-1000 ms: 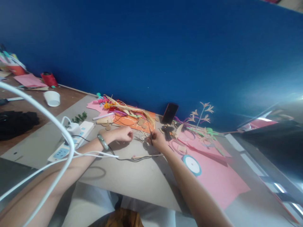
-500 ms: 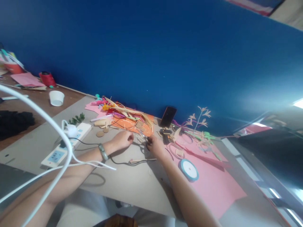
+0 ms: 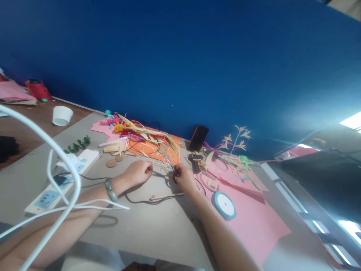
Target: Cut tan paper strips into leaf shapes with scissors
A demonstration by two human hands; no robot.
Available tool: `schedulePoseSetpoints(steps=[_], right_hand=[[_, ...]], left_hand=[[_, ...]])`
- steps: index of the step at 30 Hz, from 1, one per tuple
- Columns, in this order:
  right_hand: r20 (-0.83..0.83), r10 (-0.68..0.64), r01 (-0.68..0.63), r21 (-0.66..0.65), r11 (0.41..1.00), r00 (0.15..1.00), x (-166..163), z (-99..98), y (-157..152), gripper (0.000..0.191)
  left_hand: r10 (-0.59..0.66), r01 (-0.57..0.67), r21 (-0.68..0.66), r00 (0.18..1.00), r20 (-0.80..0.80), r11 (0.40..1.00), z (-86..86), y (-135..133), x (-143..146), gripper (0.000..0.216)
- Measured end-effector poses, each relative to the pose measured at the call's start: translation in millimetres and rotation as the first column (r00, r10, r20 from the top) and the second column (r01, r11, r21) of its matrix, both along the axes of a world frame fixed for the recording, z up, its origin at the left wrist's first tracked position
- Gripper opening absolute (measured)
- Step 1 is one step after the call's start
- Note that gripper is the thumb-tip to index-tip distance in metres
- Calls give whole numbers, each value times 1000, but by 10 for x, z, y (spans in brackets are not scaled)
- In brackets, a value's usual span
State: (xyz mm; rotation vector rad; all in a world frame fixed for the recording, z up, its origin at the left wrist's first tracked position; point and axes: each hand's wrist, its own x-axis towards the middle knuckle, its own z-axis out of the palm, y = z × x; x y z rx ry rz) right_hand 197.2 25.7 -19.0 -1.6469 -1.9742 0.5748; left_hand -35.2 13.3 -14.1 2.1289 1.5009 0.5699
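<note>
My right hand (image 3: 185, 180) is closed round the dark handles of a small pair of scissors (image 3: 170, 162), whose blades point up and to the left. My left hand (image 3: 140, 173), with a green bangle on the wrist, is curled with its fingertips together, a short way left of the scissors. Whatever it may pinch is too small to make out. Pale straw-like scraps (image 3: 163, 165) lie just beyond the two hands. An orange sheet (image 3: 146, 148), strewn with pale strips, lies behind them. Round brown discs (image 3: 111, 163) rest beyond my left hand.
A power strip (image 3: 87, 160) and a looping white cable (image 3: 60, 150) are at the left. A phone (image 3: 198, 138) leans against the blue wall. To the right lie a roll of teal ribbon (image 3: 225, 205) and pink paper (image 3: 254, 229). A white cup (image 3: 62, 115) stands at the far left.
The view has shifted a little, so things on the left sit further left. More of the scissor blades shows. Both hands keep nearly the same pose, with my left slightly further from the right.
</note>
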Motion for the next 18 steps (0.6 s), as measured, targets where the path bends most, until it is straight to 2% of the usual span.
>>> schedulePoseSetpoints(steps=[6,10,12,14,16,18], right_hand=[[-207,-32,24,-41,999,978,18,64,-25,19],[-442,-48,-1,-109,994,896,-20,162,-66,22],[-507,-78,6,-142,990,858,-59,213,-92,24],[-546,-106,23,-157,987,831,-108,252,-122,27],[-577,-116,19,-173,985,808,-163,274,-156,31],[-605,-117,-4,-196,981,788,-216,280,-192,34]], left_hand=[[18,-17,15,999,-49,1000,12,-32,9,16],[43,-43,23,999,-18,999,24,-62,18,15],[49,-48,-9,994,96,999,25,-68,41,14],[49,-25,-87,953,298,996,20,-70,79,15],[69,30,-183,859,507,983,12,-73,122,21],[115,85,-273,761,639,958,5,-82,158,28]])
